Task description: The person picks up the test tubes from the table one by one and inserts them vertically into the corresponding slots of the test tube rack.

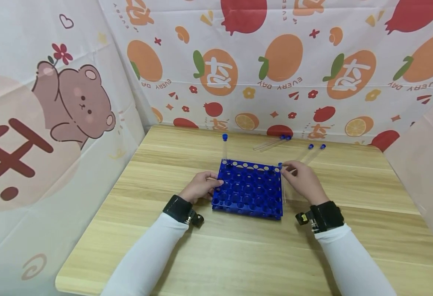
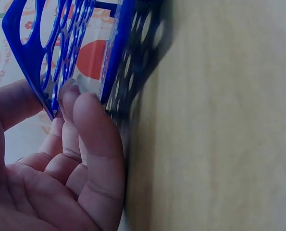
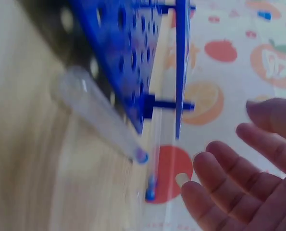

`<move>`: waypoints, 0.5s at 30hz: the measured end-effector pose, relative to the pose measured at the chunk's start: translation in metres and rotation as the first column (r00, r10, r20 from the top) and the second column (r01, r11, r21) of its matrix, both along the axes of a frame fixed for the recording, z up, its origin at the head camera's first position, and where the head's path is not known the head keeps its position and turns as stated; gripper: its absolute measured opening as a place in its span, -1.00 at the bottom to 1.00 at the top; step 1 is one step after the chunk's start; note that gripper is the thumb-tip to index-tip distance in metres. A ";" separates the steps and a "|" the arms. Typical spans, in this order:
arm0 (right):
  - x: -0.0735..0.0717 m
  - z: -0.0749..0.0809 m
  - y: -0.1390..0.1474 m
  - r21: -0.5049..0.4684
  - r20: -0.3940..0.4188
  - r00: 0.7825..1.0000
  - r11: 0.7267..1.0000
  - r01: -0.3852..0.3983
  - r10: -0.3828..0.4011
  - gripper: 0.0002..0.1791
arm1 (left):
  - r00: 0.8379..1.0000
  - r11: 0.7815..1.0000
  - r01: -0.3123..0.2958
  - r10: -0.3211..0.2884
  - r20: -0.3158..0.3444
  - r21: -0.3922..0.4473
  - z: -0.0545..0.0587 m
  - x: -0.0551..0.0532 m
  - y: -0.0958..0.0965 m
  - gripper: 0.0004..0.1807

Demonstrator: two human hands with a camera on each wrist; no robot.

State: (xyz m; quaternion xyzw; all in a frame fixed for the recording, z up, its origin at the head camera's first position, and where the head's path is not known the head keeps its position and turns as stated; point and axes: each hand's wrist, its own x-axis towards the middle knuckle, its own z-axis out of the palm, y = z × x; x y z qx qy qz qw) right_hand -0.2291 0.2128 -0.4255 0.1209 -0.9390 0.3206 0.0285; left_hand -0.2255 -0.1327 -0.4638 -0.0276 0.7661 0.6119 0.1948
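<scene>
A blue test tube rack [image 1: 247, 189] with rows of round holes stands on the table. My left hand [image 1: 201, 185] grips its left edge, thumb on top and fingers beneath, as the left wrist view also shows. At the back right corner is my right hand [image 1: 301, 179], its fingertips close to a blue cap [image 1: 280, 165]. In the right wrist view the fingers [image 3: 224, 175] are spread, with nothing seen between them. A clear test tube [image 3: 97, 113] slants beside the rack there. One capped test tube [image 1: 224, 146] stands upright at the back left corner.
Behind the rack, two capped test tubes [image 1: 272, 143] lie on the wooden table [image 1: 238, 259]. Two more tubes [image 1: 314, 153] lie at the back right, partly behind my right hand. A fruit-print cloth [image 1: 249, 102] hangs along the back edge.
</scene>
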 end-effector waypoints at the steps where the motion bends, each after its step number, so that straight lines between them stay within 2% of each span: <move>1: -0.003 0.000 0.003 0.006 0.006 1.000 1.000 0.011 -0.011 -0.59 | 1.000 1.000 -0.003 0.003 -0.002 -0.001 0.000 0.000 0.000 -0.66; 7: -0.012 -0.016 0.013 0.065 0.123 0.992 0.998 0.013 -0.021 -0.57 | 1.000 1.000 -0.007 0.006 -0.017 -0.010 -0.002 0.002 0.000 -0.70; 12: -0.012 -0.028 0.014 0.042 0.238 0.971 0.999 0.006 -0.016 -0.51 | 1.000 1.000 -0.008 0.008 -0.023 0.000 -0.003 0.003 0.000 -0.70; 15: -0.012 -0.030 0.012 0.024 0.251 0.968 1.000 0.013 -0.019 -0.50 | 1.000 1.000 -0.010 0.010 -0.025 0.005 -0.003 0.003 0.001 -0.70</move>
